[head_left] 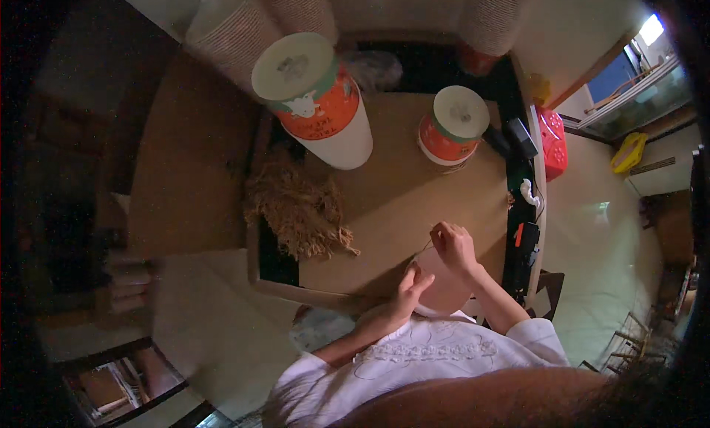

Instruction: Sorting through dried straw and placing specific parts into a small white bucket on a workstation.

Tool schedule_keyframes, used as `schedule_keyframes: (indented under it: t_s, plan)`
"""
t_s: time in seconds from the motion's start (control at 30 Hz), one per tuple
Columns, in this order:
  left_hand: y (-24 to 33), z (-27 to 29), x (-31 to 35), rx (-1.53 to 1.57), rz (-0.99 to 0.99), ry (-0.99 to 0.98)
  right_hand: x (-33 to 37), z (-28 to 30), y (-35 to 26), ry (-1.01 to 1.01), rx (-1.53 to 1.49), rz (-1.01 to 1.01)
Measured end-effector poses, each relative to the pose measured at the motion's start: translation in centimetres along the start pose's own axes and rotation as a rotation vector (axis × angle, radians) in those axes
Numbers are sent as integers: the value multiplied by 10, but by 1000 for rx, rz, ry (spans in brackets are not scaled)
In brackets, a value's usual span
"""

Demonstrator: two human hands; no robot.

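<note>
Hand (L) clamps fingers on pale cup at table edge, R hand's fingertips pinched tog. nr. its far side.

Pale cup, brown fibres, white shirt

Left grip and right grip partly hide a pale, rounded object; stacked cups (blurred) run off the top edge.

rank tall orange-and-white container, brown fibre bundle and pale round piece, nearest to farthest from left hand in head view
From the left hand:
1. Pale round piece: touching it.
2. Brown fibre bundle: ahead, to the left.
3. Tall orange-and-white container: farther back, left of centre.
</note>
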State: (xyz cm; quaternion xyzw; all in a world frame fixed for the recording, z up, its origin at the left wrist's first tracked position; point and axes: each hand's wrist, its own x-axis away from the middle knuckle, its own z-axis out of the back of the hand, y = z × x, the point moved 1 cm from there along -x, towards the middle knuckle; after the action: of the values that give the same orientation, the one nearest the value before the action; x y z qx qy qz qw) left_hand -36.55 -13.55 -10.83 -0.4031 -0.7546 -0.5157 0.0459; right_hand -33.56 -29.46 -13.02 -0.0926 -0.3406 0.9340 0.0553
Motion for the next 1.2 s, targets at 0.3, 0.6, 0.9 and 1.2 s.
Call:
schedule_keyframes:
  t_s: [0.3,0.6,0.9,1.2]
  plan:
    - [-33,-1,-44,-13,-177,604,26,-8,1,-71,-99,-46]
    - [-37,9,-50,-142,-75,353,37,-19,-6,106,-552,-380]
    - [44,-3,-46,-1549,-483,43,14,-18,12,-51,-422,-74]
    - [55,18,-84,-1402,-324,-11,10,-26,32,-103,-707,-373]
